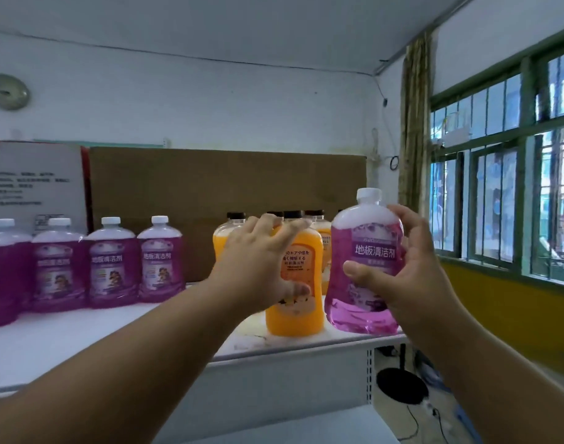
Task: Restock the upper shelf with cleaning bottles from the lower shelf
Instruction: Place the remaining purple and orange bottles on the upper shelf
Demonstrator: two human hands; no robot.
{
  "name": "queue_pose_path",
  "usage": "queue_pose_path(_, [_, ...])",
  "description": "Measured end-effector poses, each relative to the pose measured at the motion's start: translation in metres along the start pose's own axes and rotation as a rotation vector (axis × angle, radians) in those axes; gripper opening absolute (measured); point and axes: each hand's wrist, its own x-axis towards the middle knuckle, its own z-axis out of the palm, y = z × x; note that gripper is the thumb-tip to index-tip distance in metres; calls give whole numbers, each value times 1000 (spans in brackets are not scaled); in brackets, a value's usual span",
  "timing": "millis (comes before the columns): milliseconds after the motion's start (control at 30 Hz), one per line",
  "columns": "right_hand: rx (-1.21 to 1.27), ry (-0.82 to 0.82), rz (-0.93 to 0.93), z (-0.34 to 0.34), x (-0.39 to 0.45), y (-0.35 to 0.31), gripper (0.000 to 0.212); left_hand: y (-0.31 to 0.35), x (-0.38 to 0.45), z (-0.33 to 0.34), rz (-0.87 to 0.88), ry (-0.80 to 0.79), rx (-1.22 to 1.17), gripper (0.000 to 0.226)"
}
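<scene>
The purple bottle label reads 地板清洁剂, as do two purple bottles on the shelf. The orange bottle label and the white sign are too blurred to read.

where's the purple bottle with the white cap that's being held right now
In the head view, the purple bottle is right of centre, gripped by the right hand over the upper shelf's right end, just right of the front orange bottle.

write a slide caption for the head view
Right hand holds a purple bottle at the upper shelf edge; left hand touches an orange bottle.
</scene>
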Motion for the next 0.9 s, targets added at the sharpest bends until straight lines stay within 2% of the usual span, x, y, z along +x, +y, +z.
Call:
queue_pose_path(167, [65, -51, -9, -1, 15, 18, 94, 4, 14, 12, -15, -4, 140, 100])
queue_pose_path(433, [34, -92, -39, -4, 26, 37, 95, -2, 30, 34, -52, -25, 281, 100])
queue_pose_path(900, [2, -78, -87, 2, 29, 56, 92, 0, 31, 45, -75, -33, 345, 100])
